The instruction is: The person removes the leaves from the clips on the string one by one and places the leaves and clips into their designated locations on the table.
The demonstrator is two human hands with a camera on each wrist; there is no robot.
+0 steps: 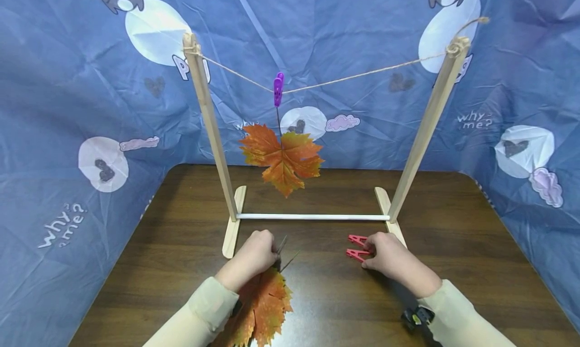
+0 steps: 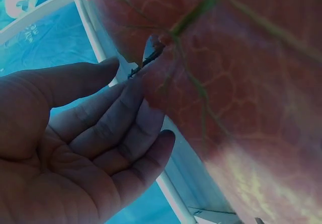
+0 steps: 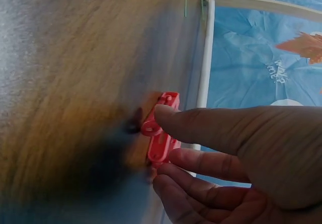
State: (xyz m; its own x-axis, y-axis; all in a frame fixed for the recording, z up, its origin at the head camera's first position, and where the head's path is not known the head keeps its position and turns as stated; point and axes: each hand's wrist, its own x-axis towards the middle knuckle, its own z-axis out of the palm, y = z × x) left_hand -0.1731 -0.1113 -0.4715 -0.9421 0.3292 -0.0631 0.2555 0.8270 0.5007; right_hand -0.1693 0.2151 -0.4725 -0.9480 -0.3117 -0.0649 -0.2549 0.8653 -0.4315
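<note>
At the table's near left, my left hand (image 1: 256,251) has its fingertips curled at the stem of a leaf, pinching it. Orange maple leaves (image 1: 272,306) lie under that wrist, two thin stems pointing away from me. One leaf's underside (image 2: 226,83) fills much of the left wrist view and covers some fingertips. Over on the right, my right hand (image 1: 391,254) holds two red clothespins (image 1: 357,255), side by side close over the table. Its thumb (image 3: 173,118) presses on one clothespin (image 3: 160,146)'s neighbour, with the other fingers curled below.
A wooden frame with two posts (image 1: 210,130) and a white crossbar (image 1: 312,217) stands across the table (image 1: 317,296). From its twine (image 1: 349,78), a purple clothespin (image 1: 278,90) suspends an orange maple leaf (image 1: 283,158). A blue printed cloth (image 1: 371,135) hangs behind.
</note>
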